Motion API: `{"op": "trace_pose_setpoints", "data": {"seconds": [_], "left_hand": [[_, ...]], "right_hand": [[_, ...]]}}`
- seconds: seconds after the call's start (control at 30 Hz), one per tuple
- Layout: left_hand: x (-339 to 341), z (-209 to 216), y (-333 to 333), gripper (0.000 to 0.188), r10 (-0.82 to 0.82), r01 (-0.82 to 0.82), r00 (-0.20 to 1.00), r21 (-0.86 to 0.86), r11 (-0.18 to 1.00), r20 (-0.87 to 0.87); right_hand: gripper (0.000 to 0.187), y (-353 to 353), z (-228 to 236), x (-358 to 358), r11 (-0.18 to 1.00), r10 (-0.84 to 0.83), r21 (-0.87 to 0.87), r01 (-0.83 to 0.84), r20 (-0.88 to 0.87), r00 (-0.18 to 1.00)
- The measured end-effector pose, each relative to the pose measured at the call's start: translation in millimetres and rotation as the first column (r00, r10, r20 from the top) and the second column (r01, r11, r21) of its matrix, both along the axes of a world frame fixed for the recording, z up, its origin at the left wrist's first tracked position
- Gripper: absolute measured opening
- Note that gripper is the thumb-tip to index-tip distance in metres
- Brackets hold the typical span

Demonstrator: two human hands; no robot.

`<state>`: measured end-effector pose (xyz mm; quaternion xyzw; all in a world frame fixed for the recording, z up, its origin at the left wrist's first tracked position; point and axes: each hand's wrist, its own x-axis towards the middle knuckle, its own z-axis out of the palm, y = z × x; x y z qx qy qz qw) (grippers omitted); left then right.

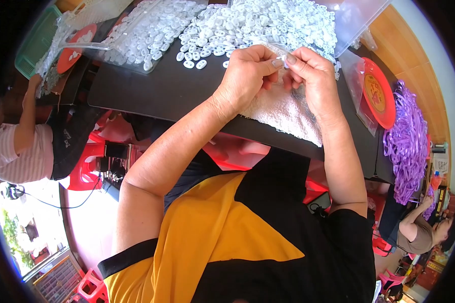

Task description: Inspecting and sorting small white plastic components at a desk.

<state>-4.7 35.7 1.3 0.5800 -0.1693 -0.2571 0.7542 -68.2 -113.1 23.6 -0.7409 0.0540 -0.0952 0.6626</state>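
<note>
My left hand (247, 73) and my right hand (316, 83) meet above the far part of the dark table, both closed in a pinch. A small white piece (286, 64) shows at my right thumb tip, mostly covered by fingers. What the left fingertips grip is hidden. Under both hands lies a pale, fluffy cloth (285, 113) that reaches the table's near edge. Just beyond them spreads a big heap of white oval plastic pieces (268, 25), each with two holes. A few loose ovals (201, 64) lie on the table left of my left hand.
More ovals fill a clear tray (149, 65) at the left. A red plate (380, 93) sits on the right, beside a hanging bundle of purple ribbons (407, 141). Co-workers are at far left (23, 146) and far right (417, 232). Near the left one is a green basket (38, 45).
</note>
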Motion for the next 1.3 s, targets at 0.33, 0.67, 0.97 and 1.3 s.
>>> {"op": "trace_pose_setpoints", "data": {"seconds": [0.33,0.67,0.97,1.3], "left_hand": [[-1,0,-1,0.014,0.029,-0.03,0.999,-0.017,0.999,-0.018],[0,1,-1,0.015,0.049,-0.049,0.999,-0.019,0.999,-0.001],[0,8,1,0.016,-0.055,0.056,0.998,-0.265,0.963,0.011],[-9,16,7,0.02,-0.122,0.146,0.988,-0.294,0.945,0.1]], "right_hand": [[0.024,6,-2,2,0.999,-0.021,0.032,0.021,0.006,1.0],[0.023,3,4,0,0.997,-0.061,-0.039,0.062,0.026,0.998],[0.021,-16,8,0,0.961,0.18,0.215,-0.175,-0.004,0.984],[0.021,-2,9,-8,0.859,0.252,0.461,-0.224,0.002,0.968]]}}
